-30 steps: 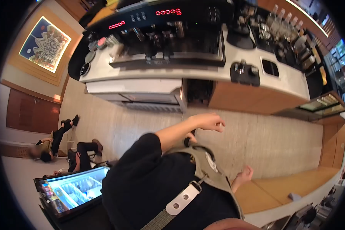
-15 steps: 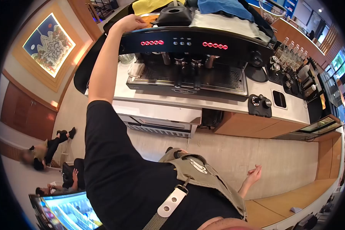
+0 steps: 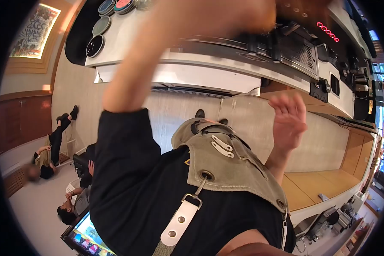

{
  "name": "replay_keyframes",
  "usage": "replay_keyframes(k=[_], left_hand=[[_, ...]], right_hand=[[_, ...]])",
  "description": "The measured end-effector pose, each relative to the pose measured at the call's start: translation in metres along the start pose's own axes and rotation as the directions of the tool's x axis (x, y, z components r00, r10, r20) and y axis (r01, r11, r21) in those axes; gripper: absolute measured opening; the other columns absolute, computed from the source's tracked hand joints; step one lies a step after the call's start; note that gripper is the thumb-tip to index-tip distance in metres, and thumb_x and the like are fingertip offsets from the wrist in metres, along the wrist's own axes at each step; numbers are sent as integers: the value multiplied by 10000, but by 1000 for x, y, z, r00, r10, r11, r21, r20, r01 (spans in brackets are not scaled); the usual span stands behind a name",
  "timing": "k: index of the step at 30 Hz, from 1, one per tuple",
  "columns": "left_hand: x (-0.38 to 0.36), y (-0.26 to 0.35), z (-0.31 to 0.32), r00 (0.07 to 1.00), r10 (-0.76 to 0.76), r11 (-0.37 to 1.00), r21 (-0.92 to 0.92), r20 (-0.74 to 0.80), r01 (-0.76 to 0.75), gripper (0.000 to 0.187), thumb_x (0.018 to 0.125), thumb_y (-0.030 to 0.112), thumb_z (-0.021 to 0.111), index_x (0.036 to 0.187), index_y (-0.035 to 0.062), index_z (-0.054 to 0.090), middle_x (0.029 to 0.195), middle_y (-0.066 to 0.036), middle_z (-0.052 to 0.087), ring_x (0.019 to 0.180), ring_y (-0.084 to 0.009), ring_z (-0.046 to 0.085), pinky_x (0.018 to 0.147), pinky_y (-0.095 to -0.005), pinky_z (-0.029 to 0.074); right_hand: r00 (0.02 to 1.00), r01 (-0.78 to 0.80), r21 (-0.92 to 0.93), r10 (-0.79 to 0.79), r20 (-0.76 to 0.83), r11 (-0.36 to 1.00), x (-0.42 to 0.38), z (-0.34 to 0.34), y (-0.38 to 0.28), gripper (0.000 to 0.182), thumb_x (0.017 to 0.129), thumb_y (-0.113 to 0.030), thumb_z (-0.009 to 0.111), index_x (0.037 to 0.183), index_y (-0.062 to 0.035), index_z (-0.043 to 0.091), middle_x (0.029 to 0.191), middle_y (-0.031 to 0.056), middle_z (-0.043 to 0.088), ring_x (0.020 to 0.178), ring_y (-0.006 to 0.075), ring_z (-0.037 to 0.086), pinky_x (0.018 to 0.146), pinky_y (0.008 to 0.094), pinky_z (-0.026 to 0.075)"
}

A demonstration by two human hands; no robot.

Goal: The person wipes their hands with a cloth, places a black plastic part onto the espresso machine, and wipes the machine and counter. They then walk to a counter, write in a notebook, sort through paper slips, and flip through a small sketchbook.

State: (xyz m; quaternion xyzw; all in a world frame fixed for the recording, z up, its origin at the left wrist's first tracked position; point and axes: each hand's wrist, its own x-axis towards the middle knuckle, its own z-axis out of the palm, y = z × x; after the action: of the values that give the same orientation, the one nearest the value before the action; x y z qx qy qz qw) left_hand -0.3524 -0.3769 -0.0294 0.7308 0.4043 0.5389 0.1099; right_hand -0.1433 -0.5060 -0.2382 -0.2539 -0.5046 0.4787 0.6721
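My left hand (image 3: pixel 234 17) is smeared by motion at the top of the head view, raised in front of the espresso machine (image 3: pixel 303 51). An orange-brown cloth (image 3: pixel 301 10), also blurred, appears at its fingers; the grip itself is hard to make out. Two black portafilter handles (image 3: pixel 276 50) stick out from the machine just below. My right hand (image 3: pixel 289 121) is lifted to the right of my apron (image 3: pixel 226 166), fingers loosely bent and apart, holding nothing.
Round tins or dishes (image 3: pixel 101 25) stand at the counter's left end. A black tamping mat (image 3: pixel 319 90) lies near the counter's right front edge. Below runs a white counter front (image 3: pixel 205 79). Two people sit at the lower left, beside a lit screen (image 3: pixel 87 234).
My left hand has come off the machine's top and moved toward me and rightward, with the orange-brown cloth. My right hand has risen. The view has tilted down and turned left.
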Motion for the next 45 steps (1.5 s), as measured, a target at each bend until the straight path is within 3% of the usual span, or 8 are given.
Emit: replay_keyframes(k=[3,11,16,18,20,23,30,45], left_hand=[[-117,-67,50,847,422,906,-170,324,-387,210,866,194,682,1058,109,683,949,-94,650,859,-281,661,689,-411,536],[-326,-173,106,668,-135,944,-110,732,312,408,945,321,646,1278,85,653,1246,-147,656,1181,-349,610,1003,-445,484],[-438,-273,49,395,-627,690,245,671,681,401,969,302,636,1270,38,648,1221,-174,700,1144,-354,664,979,-423,523],[-537,-312,25,291,-775,387,57,561,920,384,984,278,631,1249,1,650,1201,-174,713,1099,-263,694,946,-385,535],[-642,-343,-14,231,-848,289,51,477,956,376,992,259,633,1243,-20,653,1142,-157,731,1053,-188,690,906,-345,540],[-748,-332,-111,-170,-944,-79,305,284,949,390,967,356,620,1071,-7,719,847,-113,727,725,-179,679,654,-348,550],[-774,-298,-271,-540,-826,-552,-40,160,833,153,978,261,655,1048,128,682,870,11,685,696,-113,628,587,-290,509],[-718,-319,-258,-446,-870,-492,-306,212,815,338,1017,322,643,1278,108,634,1128,-30,712,917,-128,669,736,-289,549]], right_hand=[[967,-205,622,253,11,756,5,34,12,865,981,-679,472,1537,-26,354,1444,120,555,1274,269,573,1037,476,480],[457,-482,654,804,-381,584,-83,-74,140,687,1013,-614,482,1489,-119,451,1428,80,565,1273,264,571,1018,423,512],[600,-604,49,494,-629,796,-92,-134,222,592,1063,-474,447,1488,-63,430,1429,117,538,1333,279,507,1103,491,413],[768,-640,-558,420,-482,528,-79,-131,264,634,1056,-484,444,1525,-62,389,1519,142,465,1426,296,415,1154,536,309],[945,-73,-997,317,-81,-36,-61,-103,296,670,1059,-455,443,1561,-27,330,1554,188,419,1490,335,315,1206,619,124],[961,-13,-949,258,-99,-315,-63,-57,339,722,1030,-466,470,1585,-39,295,1622,202,312,1543,374,175,1208,640,22],[870,150,-981,489,71,-125,-22,156,423,776,981,-550,492,1562,-55,346,1637,175,299,1540,381,182,1204,665,53],[605,388,-801,529,595,456,3,442,571,861,1000,-662,346,1608,-62,238,1659,125,279,1550,288,194,1257,519,79]])
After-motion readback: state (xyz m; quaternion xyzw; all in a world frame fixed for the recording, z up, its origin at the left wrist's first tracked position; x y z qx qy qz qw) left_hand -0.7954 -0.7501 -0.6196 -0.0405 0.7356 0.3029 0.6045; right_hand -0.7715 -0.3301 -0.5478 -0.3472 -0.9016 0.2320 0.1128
